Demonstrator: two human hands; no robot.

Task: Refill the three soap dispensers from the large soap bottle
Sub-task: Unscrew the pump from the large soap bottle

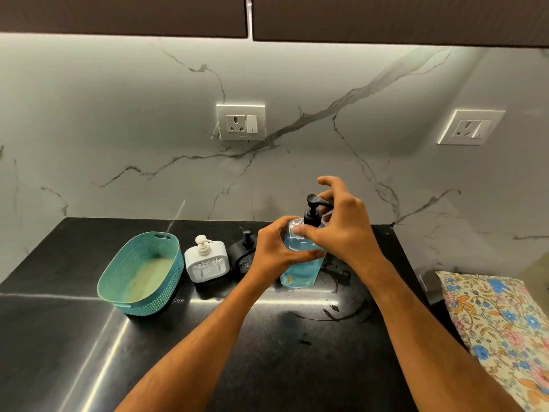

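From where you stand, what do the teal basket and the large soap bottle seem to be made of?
The teal basket looks like moulded plastic with a matte finish: its walls show a regular woven-style perforated pattern. The large soap bottle seems to be clear, glossy plastic, since the blue liquid shows through; glass cannot be ruled out. Its pump looks like black plastic.

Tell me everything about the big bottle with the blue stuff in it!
The large clear plastic soap bottle stands upright on the black stone counter, right of the small black dispenser. Blue liquid fills most of it, with a clear gap near the top. It has a black pump top with its spout pointing left. The left hand holds its body in a grip; the right hand curls round the neck and pump.
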